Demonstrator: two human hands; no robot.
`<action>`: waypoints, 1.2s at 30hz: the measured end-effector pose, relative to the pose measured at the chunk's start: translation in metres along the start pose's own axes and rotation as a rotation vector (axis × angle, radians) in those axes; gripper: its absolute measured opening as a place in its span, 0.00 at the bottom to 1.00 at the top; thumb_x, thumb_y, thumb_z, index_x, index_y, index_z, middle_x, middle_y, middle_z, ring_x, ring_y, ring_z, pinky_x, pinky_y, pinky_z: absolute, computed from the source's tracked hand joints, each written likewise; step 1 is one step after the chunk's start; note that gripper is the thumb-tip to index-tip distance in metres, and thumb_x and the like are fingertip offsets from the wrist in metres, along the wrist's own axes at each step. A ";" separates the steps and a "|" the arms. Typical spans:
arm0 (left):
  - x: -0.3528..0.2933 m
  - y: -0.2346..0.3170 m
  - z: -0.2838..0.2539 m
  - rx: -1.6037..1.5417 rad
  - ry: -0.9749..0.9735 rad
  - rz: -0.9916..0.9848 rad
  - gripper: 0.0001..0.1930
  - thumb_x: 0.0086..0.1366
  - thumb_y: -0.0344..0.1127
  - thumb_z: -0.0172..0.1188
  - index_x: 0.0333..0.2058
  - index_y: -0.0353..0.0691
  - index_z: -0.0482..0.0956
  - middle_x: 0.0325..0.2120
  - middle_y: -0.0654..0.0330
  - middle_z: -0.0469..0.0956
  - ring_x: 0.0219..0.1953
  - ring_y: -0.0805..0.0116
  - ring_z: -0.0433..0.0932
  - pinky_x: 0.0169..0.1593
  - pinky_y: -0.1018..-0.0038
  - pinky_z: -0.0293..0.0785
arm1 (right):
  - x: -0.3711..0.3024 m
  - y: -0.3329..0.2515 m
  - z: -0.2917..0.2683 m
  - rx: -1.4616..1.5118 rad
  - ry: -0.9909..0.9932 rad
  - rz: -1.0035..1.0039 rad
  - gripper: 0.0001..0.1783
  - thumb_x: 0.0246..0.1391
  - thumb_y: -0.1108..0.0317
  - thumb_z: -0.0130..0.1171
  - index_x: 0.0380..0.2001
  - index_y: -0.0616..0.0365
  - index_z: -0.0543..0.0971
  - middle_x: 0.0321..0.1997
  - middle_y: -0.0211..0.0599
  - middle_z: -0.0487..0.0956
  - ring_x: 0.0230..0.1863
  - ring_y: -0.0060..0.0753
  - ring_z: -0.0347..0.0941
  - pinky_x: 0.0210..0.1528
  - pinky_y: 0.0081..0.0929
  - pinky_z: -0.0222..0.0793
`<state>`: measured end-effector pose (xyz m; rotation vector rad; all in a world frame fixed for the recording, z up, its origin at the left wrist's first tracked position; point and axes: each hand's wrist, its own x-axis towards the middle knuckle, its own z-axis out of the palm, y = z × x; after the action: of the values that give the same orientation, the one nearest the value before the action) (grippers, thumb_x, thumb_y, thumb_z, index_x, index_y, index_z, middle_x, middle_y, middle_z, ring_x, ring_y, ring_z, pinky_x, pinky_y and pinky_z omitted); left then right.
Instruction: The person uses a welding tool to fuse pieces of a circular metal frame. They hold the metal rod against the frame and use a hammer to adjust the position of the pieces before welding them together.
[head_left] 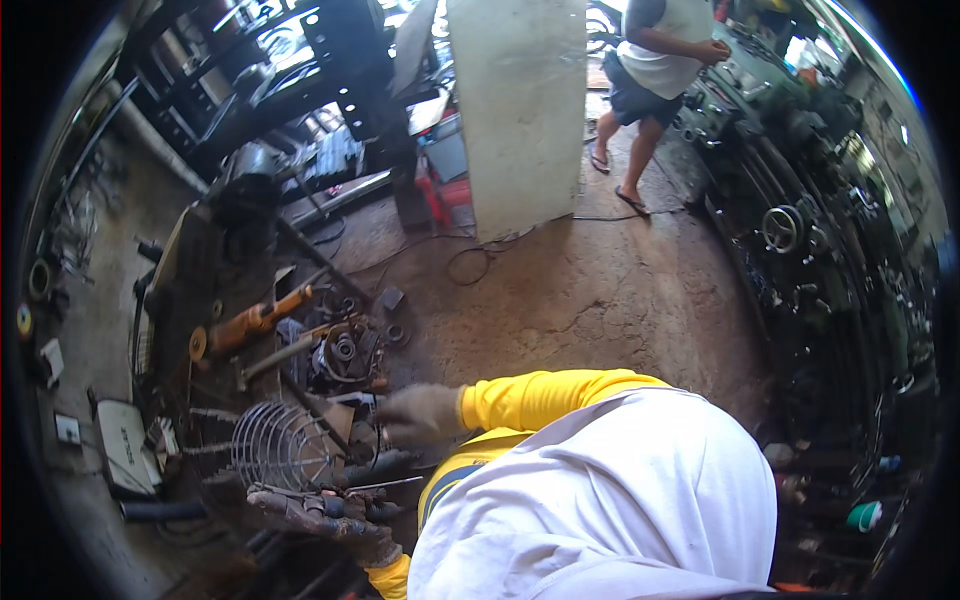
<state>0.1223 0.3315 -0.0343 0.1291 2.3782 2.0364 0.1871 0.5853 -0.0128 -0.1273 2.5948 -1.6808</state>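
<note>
Nearest us, our left hand (325, 512) in a grimy glove is curled around a dark bar (385, 467) low on the floor, while our right hand (420, 413) rests loosely open beside the wire fan guard (283, 445). The guard looks light, springy and easily bent, so we judge its outer ring the best hold. Farther off lie a greasy motor part (345, 352) and an orange tool (255, 320).

A person (655, 60) stands by a lathe (790, 200) past a concrete pillar (518, 110).

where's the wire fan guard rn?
In the head view, the wire fan guard lies on the floor at lower left, between the two gloved hands: the left hand just below it, the right hand to its right.
</note>
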 end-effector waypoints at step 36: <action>-0.049 -0.001 -0.030 -0.335 0.340 -0.170 0.23 0.66 0.25 0.64 0.57 0.40 0.67 0.44 0.57 0.78 0.28 0.66 0.79 0.35 0.67 0.83 | 0.262 0.046 -0.154 -0.515 0.197 -0.121 0.18 0.62 0.59 0.58 0.46 0.61 0.85 0.42 0.48 0.85 0.46 0.47 0.82 0.52 0.39 0.76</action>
<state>0.1695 0.2982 -0.0328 -0.4381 2.0659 2.4919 -0.0891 0.7191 0.0092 -0.1437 3.1715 -1.0558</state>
